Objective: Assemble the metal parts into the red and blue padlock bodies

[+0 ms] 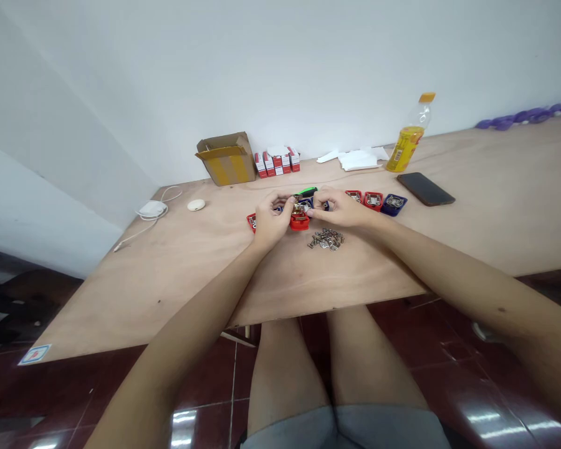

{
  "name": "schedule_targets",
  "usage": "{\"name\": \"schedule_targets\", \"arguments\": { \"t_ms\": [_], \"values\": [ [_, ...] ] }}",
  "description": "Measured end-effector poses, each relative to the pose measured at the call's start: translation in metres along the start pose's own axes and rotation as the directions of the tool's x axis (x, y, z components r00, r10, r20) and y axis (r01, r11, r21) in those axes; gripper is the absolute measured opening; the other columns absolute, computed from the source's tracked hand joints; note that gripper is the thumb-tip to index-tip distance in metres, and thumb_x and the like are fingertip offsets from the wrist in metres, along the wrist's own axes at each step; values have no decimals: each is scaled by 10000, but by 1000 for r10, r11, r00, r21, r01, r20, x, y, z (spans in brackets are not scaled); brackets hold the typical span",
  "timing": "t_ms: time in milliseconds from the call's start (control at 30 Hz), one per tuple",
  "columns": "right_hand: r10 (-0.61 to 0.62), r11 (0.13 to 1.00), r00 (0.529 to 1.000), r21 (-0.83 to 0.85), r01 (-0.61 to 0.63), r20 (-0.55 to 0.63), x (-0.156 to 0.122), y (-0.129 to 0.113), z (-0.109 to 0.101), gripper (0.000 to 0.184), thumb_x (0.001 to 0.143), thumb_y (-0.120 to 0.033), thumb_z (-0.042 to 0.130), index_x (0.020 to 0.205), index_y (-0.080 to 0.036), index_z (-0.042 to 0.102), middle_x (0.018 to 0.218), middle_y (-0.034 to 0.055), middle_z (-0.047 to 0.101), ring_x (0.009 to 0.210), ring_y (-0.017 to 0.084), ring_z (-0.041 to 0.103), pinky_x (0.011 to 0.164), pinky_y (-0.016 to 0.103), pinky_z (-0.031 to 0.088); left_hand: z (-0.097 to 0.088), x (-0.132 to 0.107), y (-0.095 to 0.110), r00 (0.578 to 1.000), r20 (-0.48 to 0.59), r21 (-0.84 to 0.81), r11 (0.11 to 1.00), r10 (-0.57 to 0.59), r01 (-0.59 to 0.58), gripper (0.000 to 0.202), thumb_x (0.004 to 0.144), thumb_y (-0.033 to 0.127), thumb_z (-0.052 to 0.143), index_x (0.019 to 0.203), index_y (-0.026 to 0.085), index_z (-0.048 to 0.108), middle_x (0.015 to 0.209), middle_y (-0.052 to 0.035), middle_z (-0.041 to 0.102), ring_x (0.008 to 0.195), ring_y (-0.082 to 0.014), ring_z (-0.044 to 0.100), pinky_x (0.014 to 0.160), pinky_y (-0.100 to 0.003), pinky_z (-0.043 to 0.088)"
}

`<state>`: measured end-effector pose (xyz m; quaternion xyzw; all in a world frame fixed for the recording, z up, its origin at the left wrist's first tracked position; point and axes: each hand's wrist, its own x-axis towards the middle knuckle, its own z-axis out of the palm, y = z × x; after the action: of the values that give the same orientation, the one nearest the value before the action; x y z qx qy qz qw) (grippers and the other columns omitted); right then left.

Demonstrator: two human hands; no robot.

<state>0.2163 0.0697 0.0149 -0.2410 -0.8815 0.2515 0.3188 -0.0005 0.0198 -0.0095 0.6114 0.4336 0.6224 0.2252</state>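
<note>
My left hand (pixel 272 219) is closed, thumb and fingers pinching a small brass-coloured metal part (pixel 298 208) above a red plastic case (pixel 300 225). From the other side my right hand (pixel 337 207) reaches in, its fingertips pressed together beside that part; whatever they pinch is too small to make out. A pile of small screws and metal pieces (pixel 326 239) lies just in front of the right hand. Behind the hands is a green and black tool handle (pixel 306 192). Another red case (pixel 251 222) is partly hidden by my left hand.
Right of the hands sit a red case (pixel 373 200) and a dark blue case (pixel 394 204) with metal fittings. Farther back are a cardboard box (pixel 228 163), small red-white boxes (pixel 277 163), papers (pixel 358 159), a yellow drink bottle (pixel 406 147) and a phone (pixel 425 188). A white charger (pixel 151 209) lies left.
</note>
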Motion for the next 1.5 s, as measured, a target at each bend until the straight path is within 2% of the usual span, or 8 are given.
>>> {"name": "schedule_targets", "arguments": {
  "t_ms": [200,333,567,767,1000,1167,1367,1500],
  "values": [
    [-86,993,945,-55,109,315,-3,3,-3,373,902,-614,781,877,-243,806,1155,98,650,1191,331,491,1109,538,404,-6,6,-7,998,-65,-28,1000,-13,11,249,920,448,791,954,204,750,1007,-88,809,954,-220,777,910,-357,620],
    [-76,991,893,-64,116,443,-4,-2,-1,339,857,-598,835,1013,-300,877,1399,107,584,1320,376,437,1154,573,404,-6,6,-9,998,-59,-40,999,-22,19,270,916,462,793,947,198,746,998,-90,812,950,-222,782,918,-362,620],
    [-99,983,872,-88,160,479,-4,-3,0,231,914,-503,801,1026,-320,887,1317,118,637,1372,407,416,1206,655,308,-5,6,-11,998,-49,-79,996,-50,46,272,897,450,815,948,191,746,1005,-94,811,973,-231,791,951,-374,622],
    [-96,994,902,-4,108,421,-3,-3,0,245,895,-492,810,951,-256,848,1261,111,660,1253,355,516,1159,583,386,-6,9,-16,996,-44,-115,991,-77,71,329,883,485,827,965,179,738,1012,-102,813,981,-234,795,933,-372,633],
    [-15,951,989,308,-32,149,-3,-1,6,118,853,-297,776,911,-201,739,923,40,744,845,202,659,822,375,539,-5,9,-17,996,-70,-112,992,-58,50,353,875,507,834,959,177,740,981,-94,811,944,-223,796,898,-356,641],
    [132,900,991,422,-108,-28,-2,4,13,182,830,-338,829,938,-206,766,943,57,781,869,213,707,863,410,582,-4,9,-17,997,-52,-121,992,-53,46,353,885,508,827,968,178,733,1006,-101,813,977,-227,798,944,-373,637],
    [244,833,963,533,-148,-113,2,8,11,332,787,-460,920,1009,-227,838,1079,91,842,1011,278,770,1014,525,614,-3,6,-13,998,5,-144,988,-55,56,346,892,507,826,975,184,732,1026,-98,813,986,-232,794,941,-384,639],
    [254,820,958,555,-140,-133,3,10,11,332,790,-475,929,1005,-234,850,1056,88,844,1007,277,778,990,517,620,-2,4,-9,997,58,-141,989,-44,51,352,894,517,825,966,186,730,996,-88,808,952,-222,789,909,-374,640]
  ]
}}
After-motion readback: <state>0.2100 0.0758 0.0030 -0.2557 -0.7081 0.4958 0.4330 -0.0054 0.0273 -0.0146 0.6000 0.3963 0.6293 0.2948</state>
